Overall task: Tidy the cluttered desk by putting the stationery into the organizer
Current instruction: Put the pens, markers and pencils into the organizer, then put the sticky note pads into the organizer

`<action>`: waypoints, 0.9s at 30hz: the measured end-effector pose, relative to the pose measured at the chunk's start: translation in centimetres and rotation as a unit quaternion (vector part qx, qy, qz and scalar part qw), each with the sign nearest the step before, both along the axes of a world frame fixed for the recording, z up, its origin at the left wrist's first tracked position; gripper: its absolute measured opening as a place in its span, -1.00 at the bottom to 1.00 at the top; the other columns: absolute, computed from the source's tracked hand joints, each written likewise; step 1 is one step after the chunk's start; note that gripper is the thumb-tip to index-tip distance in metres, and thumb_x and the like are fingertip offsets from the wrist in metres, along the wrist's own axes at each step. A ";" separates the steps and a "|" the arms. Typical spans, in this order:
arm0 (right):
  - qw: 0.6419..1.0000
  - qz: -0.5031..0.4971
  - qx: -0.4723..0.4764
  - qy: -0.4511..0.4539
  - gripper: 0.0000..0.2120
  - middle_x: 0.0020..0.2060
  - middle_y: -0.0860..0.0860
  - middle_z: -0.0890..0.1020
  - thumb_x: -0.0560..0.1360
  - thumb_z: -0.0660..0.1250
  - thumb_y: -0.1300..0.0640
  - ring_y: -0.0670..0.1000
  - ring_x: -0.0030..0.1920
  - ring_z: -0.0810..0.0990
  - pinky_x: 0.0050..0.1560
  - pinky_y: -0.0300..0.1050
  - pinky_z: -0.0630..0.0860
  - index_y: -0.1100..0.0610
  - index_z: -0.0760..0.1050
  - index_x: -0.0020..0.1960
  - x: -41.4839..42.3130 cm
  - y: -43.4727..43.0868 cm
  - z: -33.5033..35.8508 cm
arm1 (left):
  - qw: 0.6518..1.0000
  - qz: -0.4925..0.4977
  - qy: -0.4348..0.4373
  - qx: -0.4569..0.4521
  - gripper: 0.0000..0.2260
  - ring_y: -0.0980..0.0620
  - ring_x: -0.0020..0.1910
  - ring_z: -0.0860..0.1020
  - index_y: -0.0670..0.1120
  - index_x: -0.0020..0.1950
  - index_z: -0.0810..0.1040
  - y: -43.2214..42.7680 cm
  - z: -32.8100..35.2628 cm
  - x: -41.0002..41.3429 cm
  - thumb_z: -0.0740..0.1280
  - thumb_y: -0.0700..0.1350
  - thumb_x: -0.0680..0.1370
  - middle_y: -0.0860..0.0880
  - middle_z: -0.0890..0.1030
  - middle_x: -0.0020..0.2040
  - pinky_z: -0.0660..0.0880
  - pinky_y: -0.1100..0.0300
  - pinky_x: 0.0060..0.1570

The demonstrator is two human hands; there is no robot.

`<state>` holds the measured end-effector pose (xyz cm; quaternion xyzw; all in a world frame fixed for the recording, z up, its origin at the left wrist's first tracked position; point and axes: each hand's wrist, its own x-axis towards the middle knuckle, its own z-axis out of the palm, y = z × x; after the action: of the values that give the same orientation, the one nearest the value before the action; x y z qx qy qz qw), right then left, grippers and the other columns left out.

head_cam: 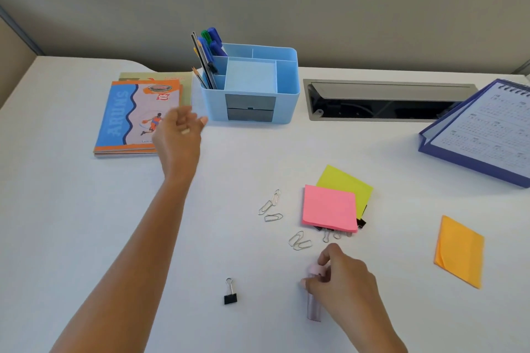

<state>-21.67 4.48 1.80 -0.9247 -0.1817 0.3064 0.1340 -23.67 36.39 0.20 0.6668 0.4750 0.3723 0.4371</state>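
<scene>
The right hand [342, 278] pinches a small clear tube with a pink cap [314, 295] on the white desk [71, 209], at five o'clock. The left hand [177, 132], loosely curled and holding nothing, hovers at ten o'clock beside the blue organizer [249, 86], which stands at twelve with pens [210, 46] in its left compartments. Paper clips [271, 206] and sticky notes [329, 208] lie between.
</scene>
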 end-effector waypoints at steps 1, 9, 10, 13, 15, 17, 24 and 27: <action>1.000 0.003 0.007 -0.002 -0.75 -0.26 -0.20 0.52 0.38 0.39 -0.04 -0.09 -0.17 0.50 -0.32 -0.30 0.26 -0.04 0.36 -0.07 -0.1 0.4 0.0 | 1.000 -0.014 -0.005 -0.022 -0.74 0.10 -0.08 0.60 -0.12 0.16 0.59 -1.0 -0.7 -0.7 0.45 -0.11 0.50 -0.01 0.66 -0.04 0.45 0.53 -0.14; 0.977 -0.057 0.206 -0.003 -0.92 -0.39 -0.18 0.61 0.39 0.47 0.01 -0.23 -0.32 0.58 -0.26 -0.23 0.43 -0.05 0.60 -0.15 2.6 7.6 2.0 | 0.991 -0.103 0.036 -0.075 -0.81 0.25 -0.06 0.63 0.00 0.09 0.67 -7.5 -3.7 -3.8 0.46 -0.14 0.48 0.13 0.68 -0.04 0.51 0.39 0.04; 0.973 -0.061 0.224 -0.007 -0.92 -0.38 -0.16 0.64 0.39 0.48 0.00 -0.17 -0.30 0.61 -0.22 -0.22 0.46 -0.06 0.62 -0.14 3.5 8.8 2.5 | 0.990 -0.118 0.066 -0.048 -0.79 0.20 0.03 0.62 0.01 0.13 0.66 -8.0 -3.8 -3.7 0.45 -0.12 0.49 0.12 0.68 0.02 0.48 0.38 0.10; 0.958 -0.061 0.277 -0.035 -0.85 -0.26 -0.06 0.70 0.37 0.49 0.01 0.00 -0.18 0.66 -0.03 -0.15 0.53 -0.03 0.65 -0.07 6.0 13.5 3.8 | 0.951 -0.202 0.222 0.074 -0.65 0.03 0.37 0.43 -0.01 0.32 0.54 -8.5 -4.4 -3.6 0.38 -0.03 0.54 0.02 0.51 0.36 0.27 0.20 0.37; 0.951 -0.054 0.298 -0.067 -0.76 -0.14 0.03 0.71 0.39 0.48 -0.01 0.08 -0.08 0.66 0.07 -0.06 0.54 0.02 0.64 0.03 7.7 16.9 4.8 | 0.908 -0.263 0.293 0.143 -0.55 -0.03 0.53 0.16 -0.04 0.46 0.36 -8.6 -5.0 -3.7 0.26 0.05 0.60 -0.01 0.28 0.52 0.04 0.09 0.50; 0.941 -0.047 0.316 -0.110 -0.67 -0.05 0.04 0.66 0.41 0.47 -0.02 0.11 0.00 0.62 0.08 -0.01 0.53 0.10 0.59 0.10 9.3 20.1 5.6 | 0.877 -0.291 0.334 0.186 -0.51 -0.05 0.57 -0.01 -0.03 0.53 0.21 -8.7 -5.7 -4.0 0.12 0.12 0.64 -0.02 0.10 0.58 -0.09 0.05 0.52; 0.937 -0.040 0.296 -0.183 -0.77 -0.24 0.07 0.52 0.43 0.42 0.04 0.11 -0.25 0.46 -0.41 -0.16 0.23 0.15 0.42 -0.20 14.1 29.3 7.0 | 0.843 -0.288 0.383 0.245 -0.45 -0.09 0.57 -0.08 -0.04 0.58 0.06 -9.1 -6.4 -4.8 -0.13 0.17 0.63 -0.06 0.00 0.59 -0.12 -0.03 0.53; 0.941 -0.035 0.260 -0.213 -0.66 -0.26 0.05 0.45 0.43 0.43 0.08 0.12 -0.26 0.39 -0.48 -0.17 0.14 0.13 0.29 -0.32 14.9 31.9 6.9 | 0.838 -0.290 0.390 0.245 -0.45 -0.09 0.57 -0.11 -0.04 0.58 0.02 -9.2 -6.6 -4.8 -0.17 0.16 0.64 -0.07 -0.03 0.59 -0.12 -0.06 0.53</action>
<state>-6.82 36.38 8.69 -0.9073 -0.2465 0.0397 0.3383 -28.44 27.22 -6.39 0.9497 0.2840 0.0415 0.1254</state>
